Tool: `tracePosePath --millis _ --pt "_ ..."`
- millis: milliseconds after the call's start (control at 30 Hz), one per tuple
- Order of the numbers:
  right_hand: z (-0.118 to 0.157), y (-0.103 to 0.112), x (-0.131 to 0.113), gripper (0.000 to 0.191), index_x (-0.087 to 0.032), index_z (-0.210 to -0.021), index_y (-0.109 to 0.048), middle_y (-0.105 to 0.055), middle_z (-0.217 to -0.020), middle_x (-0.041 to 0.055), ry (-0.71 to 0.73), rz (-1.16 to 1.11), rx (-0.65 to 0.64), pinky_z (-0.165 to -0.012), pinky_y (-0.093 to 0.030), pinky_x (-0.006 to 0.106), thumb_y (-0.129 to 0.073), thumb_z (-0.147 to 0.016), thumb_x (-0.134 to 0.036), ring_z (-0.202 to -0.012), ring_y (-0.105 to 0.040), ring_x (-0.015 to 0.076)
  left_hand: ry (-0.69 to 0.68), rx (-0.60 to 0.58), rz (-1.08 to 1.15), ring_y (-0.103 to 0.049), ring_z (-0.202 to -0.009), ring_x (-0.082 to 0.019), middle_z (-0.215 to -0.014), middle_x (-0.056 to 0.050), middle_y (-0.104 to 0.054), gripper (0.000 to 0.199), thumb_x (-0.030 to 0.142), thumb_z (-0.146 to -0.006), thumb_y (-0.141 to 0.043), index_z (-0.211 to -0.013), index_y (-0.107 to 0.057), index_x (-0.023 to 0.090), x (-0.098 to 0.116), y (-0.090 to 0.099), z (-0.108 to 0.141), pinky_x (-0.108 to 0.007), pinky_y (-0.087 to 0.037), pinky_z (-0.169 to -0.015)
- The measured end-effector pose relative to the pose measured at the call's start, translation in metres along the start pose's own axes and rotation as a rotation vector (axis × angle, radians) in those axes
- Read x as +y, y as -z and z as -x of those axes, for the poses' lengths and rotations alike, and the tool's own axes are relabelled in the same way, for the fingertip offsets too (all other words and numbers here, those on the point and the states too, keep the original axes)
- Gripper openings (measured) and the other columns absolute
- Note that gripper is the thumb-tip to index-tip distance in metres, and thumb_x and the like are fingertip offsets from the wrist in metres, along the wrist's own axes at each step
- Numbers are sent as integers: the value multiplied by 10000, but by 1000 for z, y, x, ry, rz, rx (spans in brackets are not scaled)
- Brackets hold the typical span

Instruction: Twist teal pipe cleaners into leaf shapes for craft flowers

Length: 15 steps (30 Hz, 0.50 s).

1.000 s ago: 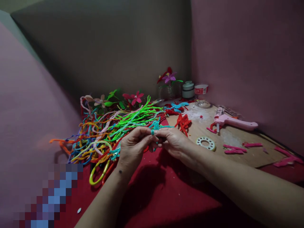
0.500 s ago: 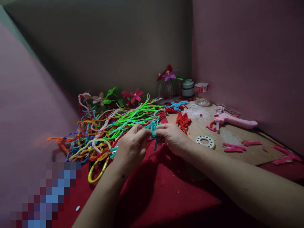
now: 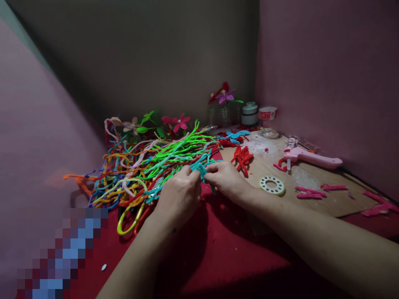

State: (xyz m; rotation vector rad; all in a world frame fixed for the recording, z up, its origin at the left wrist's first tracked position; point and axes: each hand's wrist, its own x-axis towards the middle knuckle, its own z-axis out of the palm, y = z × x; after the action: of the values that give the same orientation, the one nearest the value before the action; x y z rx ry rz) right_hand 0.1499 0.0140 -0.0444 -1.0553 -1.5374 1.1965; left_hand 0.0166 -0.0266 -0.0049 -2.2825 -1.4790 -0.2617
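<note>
Close together in the middle of the view, my two hands grip a bent teal pipe cleaner (image 3: pixel 199 167). My left hand (image 3: pixel 181 189) is closed round its left side, the fingertips turned away from me. With thumb and fingers pinched, my right hand (image 3: pixel 227 178) has hold of its right side, and a teal end hangs below. Just behind and left of the hands lies a tangled heap of pipe cleaners (image 3: pixel 174 149) in green, orange, pink and teal. A yellow scissors handle (image 3: pixel 121 224) sticks out at the heap's near edge.
On the brown board (image 3: pixel 333 207) at right lie a pink glue gun (image 3: pixel 314 158), a white ring with holes (image 3: pixel 272 185), red bent pieces (image 3: pixel 242 158) and pink pieces (image 3: pixel 310 193). Pipe-cleaner flowers (image 3: pixel 181 122) and jars (image 3: pixel 249 113) stand at the back. Red cloth (image 3: pixel 218 253) covers the table.
My left hand has rolled over and closed further round the teal pipe cleaner, whose upright loop now lies lower and flatter. The view has shifted slightly.
</note>
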Motion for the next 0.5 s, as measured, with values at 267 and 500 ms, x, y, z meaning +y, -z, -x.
tracePosePath --millis 267,500 --pt "3 -1 -4 106 -155 -481 -483 -414 -414 -48 -53 -12 -14 -405 -265 205 -474 -585 -140 -394 -383 69 -23 24 189 -537 -668 -153 -788 -54 -550 128 108 -785 -414 -836 -521 157 4 -5 0 -248 -383 -553" --pt "-1 1 -3 74 -142 -480 -517 -474 -429 -27 -84 -283 -41 -386 -298 205 -512 -553 -126 -378 -404 69 369 -110 1079 -540 -482 -115 -599 43 -557 350 260 -673 -634 -977 -484 176 -19 6 -10 -227 -431 -468"
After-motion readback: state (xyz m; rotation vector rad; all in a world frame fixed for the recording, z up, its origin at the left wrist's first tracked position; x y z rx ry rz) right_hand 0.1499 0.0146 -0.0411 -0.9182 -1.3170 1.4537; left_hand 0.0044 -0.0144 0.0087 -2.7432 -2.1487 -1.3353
